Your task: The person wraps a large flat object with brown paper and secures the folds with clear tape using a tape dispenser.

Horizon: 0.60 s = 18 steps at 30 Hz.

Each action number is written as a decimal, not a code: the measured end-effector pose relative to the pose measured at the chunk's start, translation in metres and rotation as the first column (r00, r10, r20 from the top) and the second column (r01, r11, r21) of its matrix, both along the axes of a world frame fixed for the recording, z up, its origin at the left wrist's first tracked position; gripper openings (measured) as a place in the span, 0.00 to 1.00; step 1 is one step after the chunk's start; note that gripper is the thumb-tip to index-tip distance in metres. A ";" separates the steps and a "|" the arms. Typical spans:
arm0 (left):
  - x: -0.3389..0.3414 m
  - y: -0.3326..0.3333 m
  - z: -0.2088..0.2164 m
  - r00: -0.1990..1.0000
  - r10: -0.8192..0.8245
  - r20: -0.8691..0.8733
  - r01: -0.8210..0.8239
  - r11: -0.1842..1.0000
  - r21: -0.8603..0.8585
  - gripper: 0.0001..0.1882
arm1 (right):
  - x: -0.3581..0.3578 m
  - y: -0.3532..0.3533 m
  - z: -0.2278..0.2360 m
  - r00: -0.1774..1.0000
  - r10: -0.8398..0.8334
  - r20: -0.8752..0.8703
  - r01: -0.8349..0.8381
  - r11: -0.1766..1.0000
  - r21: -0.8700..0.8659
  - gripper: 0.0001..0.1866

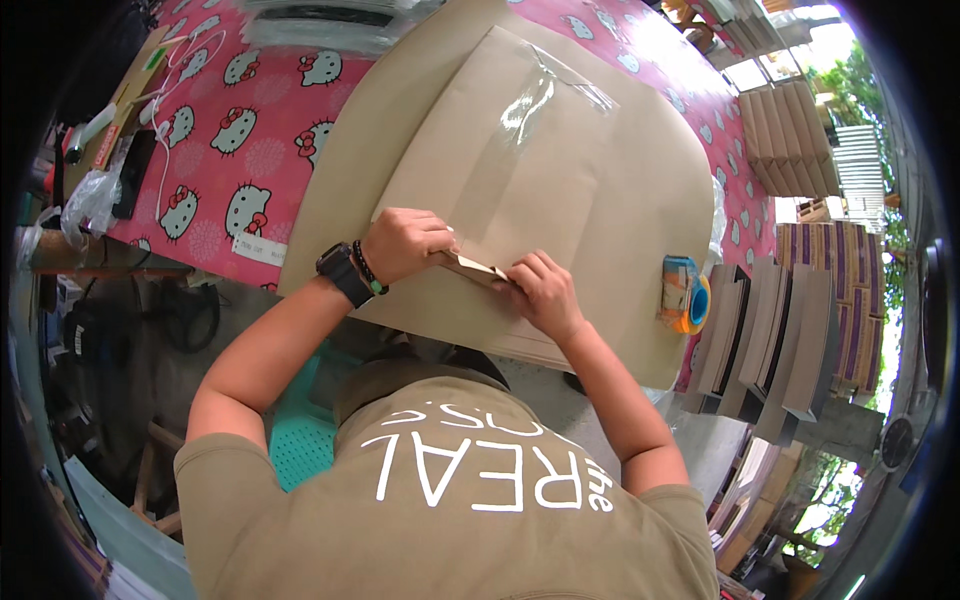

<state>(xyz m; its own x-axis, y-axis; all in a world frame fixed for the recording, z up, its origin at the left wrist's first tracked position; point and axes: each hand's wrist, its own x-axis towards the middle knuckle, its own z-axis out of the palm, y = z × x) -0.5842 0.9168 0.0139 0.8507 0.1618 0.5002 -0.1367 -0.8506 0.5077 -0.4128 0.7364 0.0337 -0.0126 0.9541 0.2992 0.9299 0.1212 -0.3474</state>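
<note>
A flat parcel wrapped in brown paper (pixel 430 170) lies before me on a larger brown paper sheet (pixel 660 200). A strip of clear tape (pixel 515 120) runs along its middle and over toward the far end. At the parcel's near end, my left hand (pixel 408 243) pinches one side of a folded paper flap (pixel 475 267). My right hand (pixel 543 292) grips the other side of that flap, fingers curled around its edge. The flap is raised between the two hands. A tape dispenser (pixel 685 295) with a blue and orange roll rests near the right edge of the brown sheet.
Beneath the sheet is a pink tablecloth (pixel 215 90) printed with white cat faces. Plastic-wrapped material (pixel 320 25) lies at the far side. Tools, a cable and a clear bag (pixel 92 205) crowd the left end. Stacked boards (pixel 770 330) stand at the right, with a green stool (pixel 305 430) below.
</note>
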 end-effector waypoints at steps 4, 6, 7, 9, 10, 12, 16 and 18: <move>-0.010 0.003 -0.002 0.989 0.093 0.116 -0.101 0.993 0.058 0.07 | 0.001 0.006 0.003 0.967 -0.041 -0.250 0.037 0.999 -0.021 0.08; -0.017 0.009 -0.010 0.981 0.131 0.140 -0.135 0.991 0.024 0.08 | -0.005 0.009 0.002 0.927 -0.106 -0.360 0.100 0.994 -0.038 0.09; -0.020 0.011 -0.015 0.984 0.136 0.117 -0.127 0.989 -0.078 0.08 | -0.010 0.012 0.002 0.902 -0.135 -0.411 0.124 0.991 -0.054 0.10; -0.023 0.016 -0.017 0.990 0.123 0.063 -0.105 0.966 -0.238 0.08 | -0.016 0.016 0.004 0.859 -0.181 -0.479 0.152 0.983 -0.100 0.10; -0.024 0.020 -0.014 0.994 0.106 0.034 -0.092 0.951 -0.297 0.07 | -0.017 0.019 0.007 0.844 -0.200 -0.497 0.156 0.979 -0.129 0.10; -0.024 0.024 -0.010 0.995 0.096 -0.026 -0.097 0.881 -0.462 0.06 | -0.016 0.023 0.011 0.850 -0.204 -0.486 0.129 0.974 -0.184 0.10; -0.021 0.022 -0.007 0.987 0.133 -0.094 -0.162 0.761 -0.628 0.07 | -0.004 0.031 0.008 0.951 0.016 -0.310 -0.039 0.997 -0.068 0.10; -0.020 0.020 -0.009 0.980 0.180 -0.084 -0.193 0.762 -0.618 0.07 | 0.002 0.035 0.003 0.962 0.067 -0.264 -0.072 0.997 -0.007 0.10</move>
<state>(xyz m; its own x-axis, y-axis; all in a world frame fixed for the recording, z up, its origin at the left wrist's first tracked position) -0.6040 0.9370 0.0050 0.7787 0.5877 0.2198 0.0059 -0.3572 0.9340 -0.4111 0.7715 0.0366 -0.0017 0.9583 0.2857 0.7948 0.1747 -0.5811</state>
